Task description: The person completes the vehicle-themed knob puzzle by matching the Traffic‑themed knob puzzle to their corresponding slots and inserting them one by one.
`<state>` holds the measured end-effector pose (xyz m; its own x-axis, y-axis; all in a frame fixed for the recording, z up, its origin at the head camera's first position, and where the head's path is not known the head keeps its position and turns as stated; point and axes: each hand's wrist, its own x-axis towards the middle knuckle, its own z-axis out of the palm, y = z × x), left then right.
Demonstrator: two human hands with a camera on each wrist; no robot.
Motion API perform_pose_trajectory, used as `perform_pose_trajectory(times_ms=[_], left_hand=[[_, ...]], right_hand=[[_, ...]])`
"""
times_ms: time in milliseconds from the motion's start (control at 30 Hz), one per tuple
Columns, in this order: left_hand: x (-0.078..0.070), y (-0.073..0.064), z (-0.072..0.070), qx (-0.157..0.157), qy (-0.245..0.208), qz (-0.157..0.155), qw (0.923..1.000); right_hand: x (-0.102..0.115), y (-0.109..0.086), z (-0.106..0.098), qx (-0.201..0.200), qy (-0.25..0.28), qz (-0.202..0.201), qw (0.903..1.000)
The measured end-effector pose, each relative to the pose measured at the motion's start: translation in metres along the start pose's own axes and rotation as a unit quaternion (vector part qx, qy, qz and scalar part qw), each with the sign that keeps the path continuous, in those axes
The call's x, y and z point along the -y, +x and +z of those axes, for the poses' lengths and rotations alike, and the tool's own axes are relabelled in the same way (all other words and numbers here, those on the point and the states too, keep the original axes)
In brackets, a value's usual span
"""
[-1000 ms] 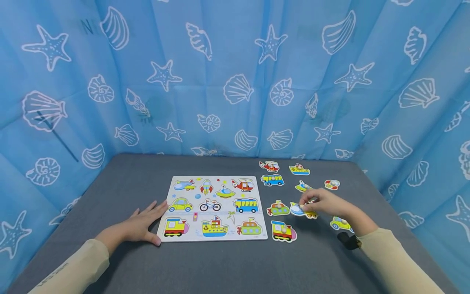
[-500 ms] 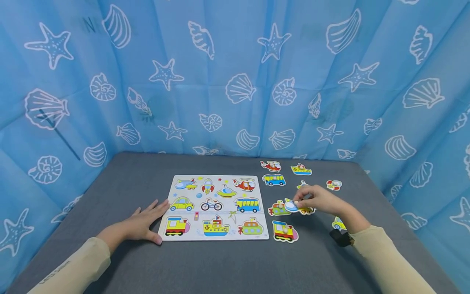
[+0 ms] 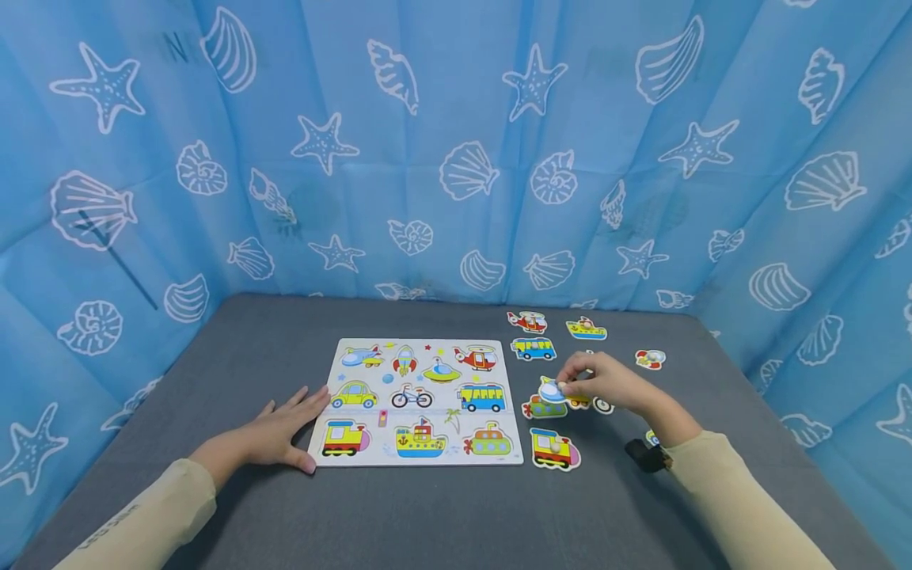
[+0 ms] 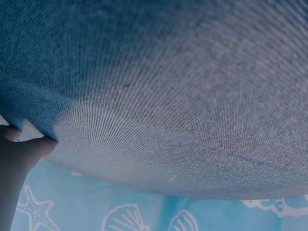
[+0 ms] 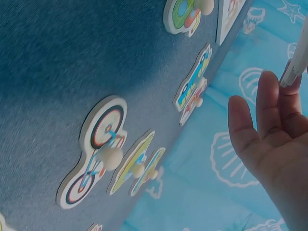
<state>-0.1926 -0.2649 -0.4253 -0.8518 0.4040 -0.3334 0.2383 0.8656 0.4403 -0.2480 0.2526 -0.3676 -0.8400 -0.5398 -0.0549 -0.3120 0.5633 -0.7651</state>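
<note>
In the head view my left hand (image 3: pixel 279 434) lies with spread fingers at the left edge of a white vehicle puzzle board (image 3: pixel 381 455). My right hand (image 3: pixel 602 381) pinches an airplane puzzle piece (image 3: pixel 552 391) by its knob, with the piece overlapping the submarine piece (image 3: pixel 545 408) in this view. Only the pale edge of the airplane piece (image 5: pixel 297 57) shows by the fingers in the right wrist view. A bicycle piece (image 5: pixel 94 154) with a round wooden knob lies below. The train piece (image 3: pixel 553 450) lies right of the board.
The helicopter piece (image 3: pixel 527 322), bus piece (image 3: pixel 534 349), boat piece (image 3: pixel 587 328) and rocket piece (image 3: pixel 650 359) lie on the grey tabletop (image 3: pixel 427 514). A car piece (image 3: pixel 651 437) is mostly hidden by the right wrist. A blue shell-patterned curtain (image 3: pixel 427 103) hangs behind the table.
My right hand has moved left with the airplane piece, uncovering part of the bicycle piece and bringing the airplane over the submarine piece. My left hand stays at the board's edge.
</note>
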Motion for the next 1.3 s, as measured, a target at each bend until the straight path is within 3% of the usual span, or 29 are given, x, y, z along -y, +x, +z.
perform_pose_trajectory(times_ms=[600,867,1300], left_hand=[[0.000,0.000,-0.001,-0.002,0.002,0.001,1.0000],[0.001,0.001,-0.001,-0.003,0.000,0.003,1.0000],[0.003,0.002,0.000,-0.003,0.005,0.005,1.0000]], right_hand=[[0.013,0.017,0.008,-0.012,0.003,0.020,0.9997],[0.016,0.025,0.012,-0.009,-0.018,0.014,0.9997],[0.025,0.044,0.026,0.001,0.000,0.002,1.0000]])
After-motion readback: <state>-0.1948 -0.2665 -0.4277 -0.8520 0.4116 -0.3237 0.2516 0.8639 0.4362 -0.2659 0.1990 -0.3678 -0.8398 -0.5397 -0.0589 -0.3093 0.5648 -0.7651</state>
